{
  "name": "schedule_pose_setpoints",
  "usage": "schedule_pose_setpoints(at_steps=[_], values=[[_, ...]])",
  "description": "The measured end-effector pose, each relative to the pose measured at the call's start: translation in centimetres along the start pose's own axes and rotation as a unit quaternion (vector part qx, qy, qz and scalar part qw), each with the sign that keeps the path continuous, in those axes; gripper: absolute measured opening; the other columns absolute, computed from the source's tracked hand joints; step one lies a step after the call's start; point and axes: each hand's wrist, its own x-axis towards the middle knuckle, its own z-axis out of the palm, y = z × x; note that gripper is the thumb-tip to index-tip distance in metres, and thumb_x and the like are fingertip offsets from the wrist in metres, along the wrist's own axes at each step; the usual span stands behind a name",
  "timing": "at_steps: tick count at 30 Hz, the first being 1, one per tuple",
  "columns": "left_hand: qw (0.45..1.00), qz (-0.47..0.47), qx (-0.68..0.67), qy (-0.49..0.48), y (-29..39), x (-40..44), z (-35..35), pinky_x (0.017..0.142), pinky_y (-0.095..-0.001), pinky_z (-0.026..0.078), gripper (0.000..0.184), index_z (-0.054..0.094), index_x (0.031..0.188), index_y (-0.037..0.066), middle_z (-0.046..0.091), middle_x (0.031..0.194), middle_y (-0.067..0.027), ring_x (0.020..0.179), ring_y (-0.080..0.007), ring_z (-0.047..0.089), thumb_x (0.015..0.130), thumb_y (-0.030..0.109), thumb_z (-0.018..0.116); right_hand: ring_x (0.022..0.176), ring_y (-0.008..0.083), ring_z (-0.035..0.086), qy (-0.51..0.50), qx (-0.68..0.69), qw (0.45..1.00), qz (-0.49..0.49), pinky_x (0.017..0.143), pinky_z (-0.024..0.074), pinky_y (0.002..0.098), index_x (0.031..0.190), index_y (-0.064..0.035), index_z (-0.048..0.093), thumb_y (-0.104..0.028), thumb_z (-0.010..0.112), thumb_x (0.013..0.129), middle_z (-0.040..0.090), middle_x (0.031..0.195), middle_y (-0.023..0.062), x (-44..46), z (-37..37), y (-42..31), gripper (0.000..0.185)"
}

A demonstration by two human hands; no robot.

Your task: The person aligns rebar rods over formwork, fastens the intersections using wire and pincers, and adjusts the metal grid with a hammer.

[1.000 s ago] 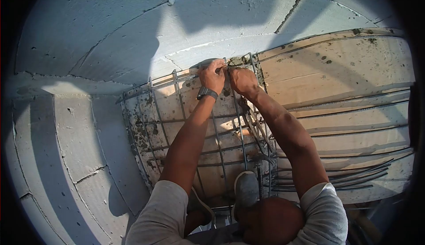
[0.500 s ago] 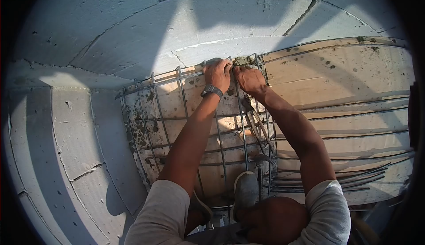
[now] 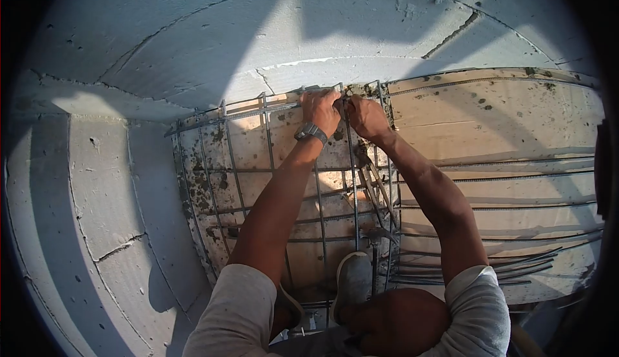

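Observation:
My left hand [image 3: 320,112], with a dark watch [image 3: 311,133] on its wrist, has its fingers closed over the rebar [image 3: 284,107] along the far edge of the grid, near the block wall. Close to its right, my right hand [image 3: 369,118] is closed in a pinch beside an upright crossing bar [image 3: 353,163]. Whatever lies between its fingers is too small to make out. Below the right hand, a long-handled tool [image 3: 373,183], perhaps pincers, rests on the grid. Lower down is a hammer [image 3: 379,234] with its head near the bars.
Pale block walls [image 3: 361,21] rise at the far side and at the left [image 3: 103,189]. Stained boards [image 3: 490,118] lie under the steel. Several long loose bars [image 3: 490,267] extend to the right. My shoe [image 3: 353,283] stands on the grid near my body.
The view has shifted slightly. My right hand has drawn a little away from the left, and its wrist has turned. My left hand keeps its place on the rebar.

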Motion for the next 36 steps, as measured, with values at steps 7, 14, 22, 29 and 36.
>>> schedule_pose_setpoints(at_steps=[7, 14, 22, 29, 36], values=[[0.998, -0.033, -0.019, -0.040, 0.2, 0.2, -0.5, 0.108, -0.0486, 0.032, 0.031, 0.073, 0.104, 0.005, 0.075, 0.100, -0.0110, 0.100, -0.0300, 0.068, 0.074, 0.003, 0.063, 0.069, 0.0365, 0.070, -0.111, -0.189, 0.966, -0.140, 0.057, 0.0562, 0.0469, 0.107, -0.0059, 0.064, -0.021, 0.054, 0.096, 0.069, 0.083, 0.0198, 2.8, -1.5, -0.1, 0.021], [0.991, -0.106, 0.000, -0.078, 0.6, 0.6, -0.6, 0.114, -0.0473, 0.031, 0.039, 0.073, 0.113, 0.003, 0.074, 0.110, -0.0181, 0.108, -0.0307, 0.068, 0.074, 0.007, 0.065, 0.053, 0.0239, 0.063, -0.049, -0.006, 0.980, -0.192, 0.047, 0.0509, 0.0370, 0.106, -0.0026, 0.061, -0.012, 0.066, 0.080, 0.058, 0.064, 0.0087, 3.9, 0.3, 3.7, 0.028], [0.994, -0.089, 0.011, -0.066, -1.0, 0.6, 0.7, 0.112, -0.0455, 0.035, 0.033, 0.073, 0.111, 0.004, 0.074, 0.107, -0.0187, 0.106, -0.0306, 0.068, 0.082, 0.003, 0.057, 0.042, 0.0125, 0.051, -0.255, 0.290, 0.886, 0.256, 0.038, 0.0417, 0.0305, 0.085, 0.0008, 0.062, -0.035, 0.049, 0.103, 0.057, 0.056, 0.0053, 6.0, -2.5, 0.4, 0.042], [0.992, -0.077, 0.034, -0.095, 0.0, 0.5, -0.5, 0.113, -0.0497, 0.031, 0.040, 0.068, 0.122, 0.009, 0.074, 0.108, -0.0155, 0.106, -0.0311, 0.067, 0.083, 0.006, 0.058, 0.043, 0.0189, 0.057, -0.172, 0.148, 0.966, 0.120, 0.040, 0.0441, 0.0310, 0.102, -0.0009, 0.066, -0.024, 0.064, 0.091, 0.049, 0.050, 0.0081, 5.4, -0.5, 2.1, 0.026], [0.995, -0.050, 0.013, -0.087, 0.2, 0.4, -0.6, 0.113, -0.0505, 0.028, 0.039, 0.065, 0.121, 0.015, 0.075, 0.105, -0.0107, 0.105, -0.0300, 0.068, 0.082, 0.011, 0.063, 0.067, 0.0322, 0.064, -0.171, 0.116, 0.975, 0.082, 0.059, 0.0517, 0.0470, 0.100, 0.0005, 0.066, -0.023, 0.070, 0.080, 0.062, 0.072, 0.0185, 1.9, -1.1, 3.3, 0.031]])
